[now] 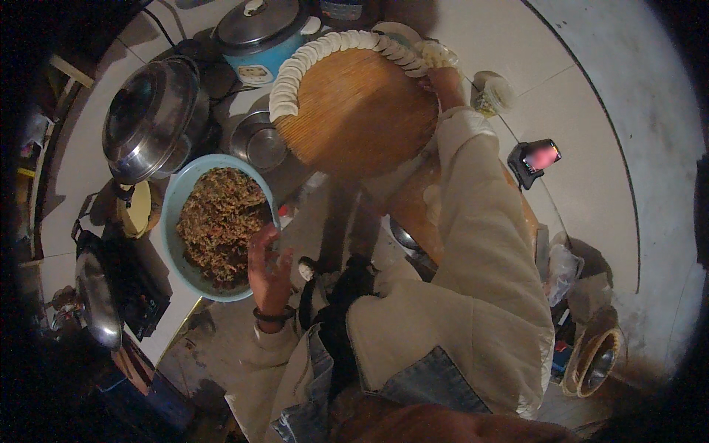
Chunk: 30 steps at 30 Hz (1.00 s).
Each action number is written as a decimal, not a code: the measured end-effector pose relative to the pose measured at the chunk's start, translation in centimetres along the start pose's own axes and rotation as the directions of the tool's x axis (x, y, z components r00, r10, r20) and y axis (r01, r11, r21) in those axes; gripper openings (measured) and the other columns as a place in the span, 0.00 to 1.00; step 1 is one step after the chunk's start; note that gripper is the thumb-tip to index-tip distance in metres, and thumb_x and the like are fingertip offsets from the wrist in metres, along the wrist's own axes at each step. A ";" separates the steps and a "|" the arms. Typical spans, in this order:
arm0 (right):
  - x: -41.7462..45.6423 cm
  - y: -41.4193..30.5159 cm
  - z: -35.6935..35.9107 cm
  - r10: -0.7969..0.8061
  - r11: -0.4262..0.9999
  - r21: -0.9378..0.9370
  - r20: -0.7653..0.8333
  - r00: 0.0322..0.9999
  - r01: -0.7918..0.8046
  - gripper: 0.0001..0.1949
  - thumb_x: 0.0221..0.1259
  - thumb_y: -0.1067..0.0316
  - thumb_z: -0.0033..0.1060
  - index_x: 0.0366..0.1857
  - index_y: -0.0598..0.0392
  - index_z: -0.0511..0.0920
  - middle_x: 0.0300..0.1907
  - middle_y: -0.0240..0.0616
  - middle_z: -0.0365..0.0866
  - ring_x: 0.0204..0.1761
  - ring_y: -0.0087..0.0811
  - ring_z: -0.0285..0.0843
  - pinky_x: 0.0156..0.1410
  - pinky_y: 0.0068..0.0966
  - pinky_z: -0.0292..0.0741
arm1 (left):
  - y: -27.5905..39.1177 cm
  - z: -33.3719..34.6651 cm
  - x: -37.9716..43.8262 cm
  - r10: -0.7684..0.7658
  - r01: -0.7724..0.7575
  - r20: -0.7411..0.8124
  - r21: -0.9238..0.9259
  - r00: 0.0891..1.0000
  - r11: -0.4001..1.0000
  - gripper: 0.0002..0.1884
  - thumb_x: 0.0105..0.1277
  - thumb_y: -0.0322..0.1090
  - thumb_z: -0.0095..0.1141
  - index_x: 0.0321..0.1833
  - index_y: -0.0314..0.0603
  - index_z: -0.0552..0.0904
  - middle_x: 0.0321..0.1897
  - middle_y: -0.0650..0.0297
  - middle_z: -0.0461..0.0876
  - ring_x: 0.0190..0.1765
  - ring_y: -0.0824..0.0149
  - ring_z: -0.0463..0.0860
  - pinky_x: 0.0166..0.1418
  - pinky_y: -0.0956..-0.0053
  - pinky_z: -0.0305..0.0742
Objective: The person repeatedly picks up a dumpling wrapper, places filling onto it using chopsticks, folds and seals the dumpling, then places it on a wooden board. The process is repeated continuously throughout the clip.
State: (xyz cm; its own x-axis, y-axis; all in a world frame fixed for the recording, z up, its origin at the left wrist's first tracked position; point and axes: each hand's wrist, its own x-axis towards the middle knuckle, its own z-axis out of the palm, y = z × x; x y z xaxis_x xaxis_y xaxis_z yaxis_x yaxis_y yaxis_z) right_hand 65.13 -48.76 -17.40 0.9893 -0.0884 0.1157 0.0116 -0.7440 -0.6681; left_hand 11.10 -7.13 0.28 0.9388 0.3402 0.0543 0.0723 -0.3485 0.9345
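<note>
My left hand is at the right rim of a light blue plastic basin. Its fingers are apart and hold nothing that I can see. Chopped filling with green and orange bits is heaped in the basin. My right hand reaches to the far right edge of a round wooden board, by the end of a row of pale dumplings. The dumplings overlap in an arc along the board's far and left rim. The right fingertips are partly hidden, so I cannot tell whether they grip one.
Left of the board stand a blue rice cooker, a lidded steel pot and a steel bowl. A plastic bag and a clear jar are beyond my right hand. A phone on a stand stands at right.
</note>
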 end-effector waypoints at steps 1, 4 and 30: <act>-1.0 -1.4 0.6 0.000 1.000 0.000 -0.011 1.000 0.000 0.09 0.63 0.69 0.54 0.39 0.63 0.78 0.28 0.41 0.85 0.23 0.33 0.84 0.24 0.27 0.80 | 0.1 -0.2 -0.4 0.000 0.000 -0.013 0.007 1.000 1.000 0.27 0.54 0.18 0.59 0.59 0.43 0.75 0.56 0.60 0.75 0.55 0.63 0.77 0.50 0.69 0.73; -4.6 -4.9 -0.9 -0.121 0.984 -0.140 -0.056 0.991 0.112 0.12 0.63 0.64 0.55 0.35 0.64 0.80 0.25 0.40 0.85 0.24 0.32 0.84 0.28 0.28 0.79 | 0.0 -0.4 -0.8 0.026 -0.026 -0.018 0.002 0.999 1.000 0.26 0.54 0.17 0.58 0.58 0.42 0.75 0.56 0.60 0.75 0.54 0.63 0.77 0.49 0.70 0.73; -36.4 1.3 -6.3 -0.234 0.856 -0.462 0.057 0.971 0.233 0.13 0.46 0.67 0.66 0.39 0.51 0.86 0.39 0.47 0.84 0.43 0.50 0.81 0.50 0.43 0.76 | 3.2 0.9 -3.9 0.189 -0.191 0.277 -0.023 0.942 0.981 0.15 0.60 0.30 0.57 0.50 0.37 0.81 0.45 0.57 0.83 0.46 0.63 0.81 0.46 0.71 0.74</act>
State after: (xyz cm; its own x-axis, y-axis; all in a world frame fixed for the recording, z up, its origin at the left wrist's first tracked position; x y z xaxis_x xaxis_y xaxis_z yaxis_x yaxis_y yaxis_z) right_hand 28.22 -50.67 -17.83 0.9658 0.1257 0.2266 0.1734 -0.9633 -0.2049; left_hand 7.95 -10.33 2.76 0.9914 0.0122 0.1306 -0.1158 -0.3871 0.9147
